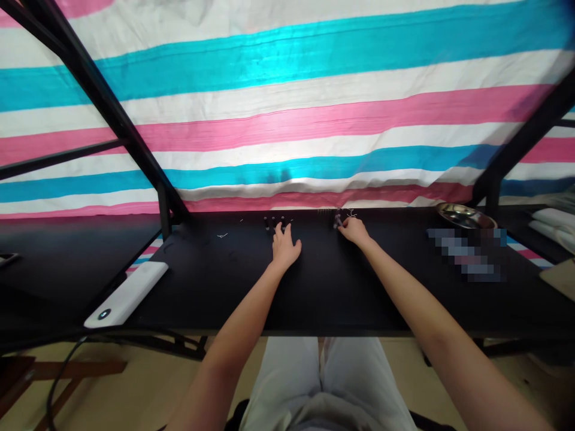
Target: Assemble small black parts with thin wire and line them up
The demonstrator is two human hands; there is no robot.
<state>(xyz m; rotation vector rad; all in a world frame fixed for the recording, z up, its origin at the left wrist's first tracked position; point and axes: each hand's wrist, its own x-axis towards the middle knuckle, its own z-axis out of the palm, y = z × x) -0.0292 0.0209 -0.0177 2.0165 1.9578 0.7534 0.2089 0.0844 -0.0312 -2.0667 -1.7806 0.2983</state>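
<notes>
My left hand [285, 245] reaches to the far part of the black desk [215, 269], its fingers spread and the thumb held out. Its fingertips are at a group of small dark pieces with pale ends [266, 223]; whether they touch is too small to tell. To the right, my right hand [354, 230] has its thumb and fingers closed at a cluster of similar small pieces [336, 219]. The fingers partly hide what they pinch. Just behind it are some thin pale bits [351, 213] and a row of tiny thin items [327, 211] at the desk's back edge.
A long white case [128, 294] lies at the desk's left side. Far right stands a shiny metal dish [465, 215], with a blurred-out patch before it. White scraps [222, 235] lie left of my hands. A striped sheet [287, 120] hangs behind, between black frame bars [112, 117].
</notes>
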